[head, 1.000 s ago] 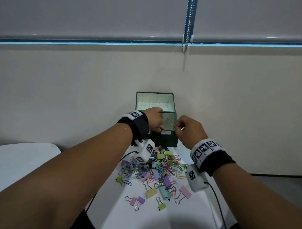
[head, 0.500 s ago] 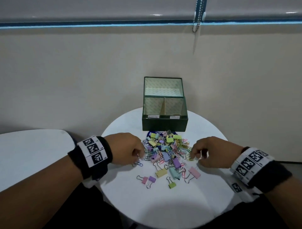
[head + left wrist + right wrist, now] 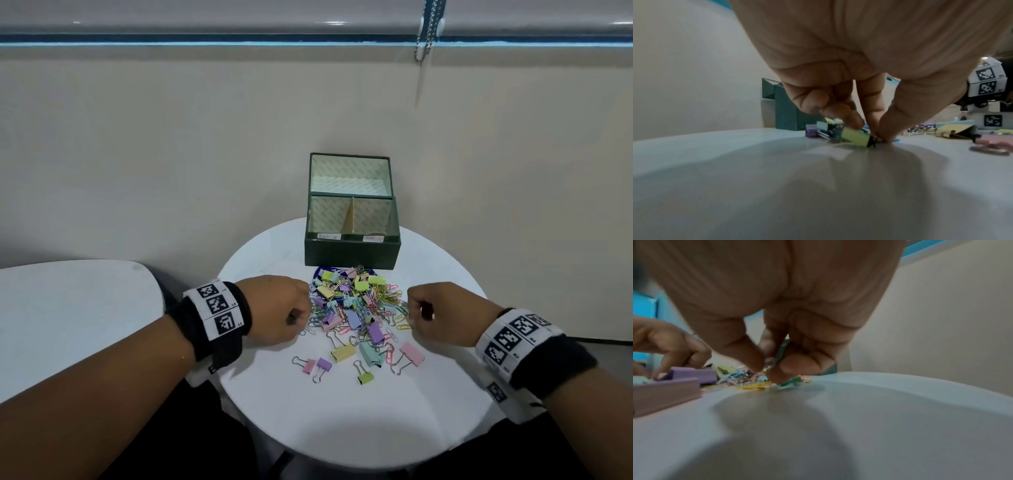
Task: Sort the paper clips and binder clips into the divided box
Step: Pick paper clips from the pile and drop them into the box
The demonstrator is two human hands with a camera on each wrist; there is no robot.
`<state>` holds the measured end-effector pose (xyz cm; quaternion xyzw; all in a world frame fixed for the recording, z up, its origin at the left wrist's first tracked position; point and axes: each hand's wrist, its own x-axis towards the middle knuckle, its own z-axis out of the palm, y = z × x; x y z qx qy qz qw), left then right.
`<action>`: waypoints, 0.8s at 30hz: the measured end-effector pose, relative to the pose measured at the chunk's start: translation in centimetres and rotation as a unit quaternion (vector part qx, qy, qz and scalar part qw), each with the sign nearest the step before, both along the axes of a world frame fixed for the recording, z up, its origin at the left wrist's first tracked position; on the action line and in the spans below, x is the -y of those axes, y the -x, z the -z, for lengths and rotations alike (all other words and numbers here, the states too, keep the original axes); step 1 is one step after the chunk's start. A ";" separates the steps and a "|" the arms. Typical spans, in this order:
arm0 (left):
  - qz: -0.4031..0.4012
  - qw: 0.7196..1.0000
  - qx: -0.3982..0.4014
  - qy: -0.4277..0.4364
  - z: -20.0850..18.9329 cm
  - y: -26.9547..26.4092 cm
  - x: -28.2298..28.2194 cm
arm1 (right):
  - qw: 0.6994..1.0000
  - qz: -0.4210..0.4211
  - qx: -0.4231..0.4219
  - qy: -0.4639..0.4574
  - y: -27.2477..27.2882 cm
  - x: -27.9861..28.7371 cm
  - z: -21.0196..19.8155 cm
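A dark green divided box (image 3: pixel 352 251) stands open at the back of the round white table (image 3: pixel 342 421), its lid up; a divider splits it into two labelled compartments. In front lies a heap of pastel binder clips and coloured paper clips (image 3: pixel 356 308). My left hand (image 3: pixel 303 317) is at the heap's left edge, and its thumb and forefinger (image 3: pixel 878 137) pinch a blue paper clip (image 3: pixel 896 140) against the table, beside a green binder clip (image 3: pixel 856 137). My right hand (image 3: pixel 412 315) is at the heap's right edge, its fingers (image 3: pixel 772 368) pinching a green paper clip (image 3: pixel 783 350).
A few binder clips (image 3: pixel 342 353) lie apart in front of the heap. A second white table (image 3: pixel 68 308) sits to the left across a dark gap. The beige wall is close behind the box, and a blind chain (image 3: pixel 424 37) hangs above.
Both hands have come back from the box down to the heap, left to its left edge and right to its right edge, and have pinched small clips there.
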<state>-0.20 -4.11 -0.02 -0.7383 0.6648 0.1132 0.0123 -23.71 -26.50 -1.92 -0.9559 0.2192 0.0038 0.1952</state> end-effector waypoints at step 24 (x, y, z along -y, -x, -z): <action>-0.050 0.991 -0.044 0.117 0.1 -0.3 0.8 | 0.999 -0.014 -0.017 0.048 -1.2 -0.9 0.2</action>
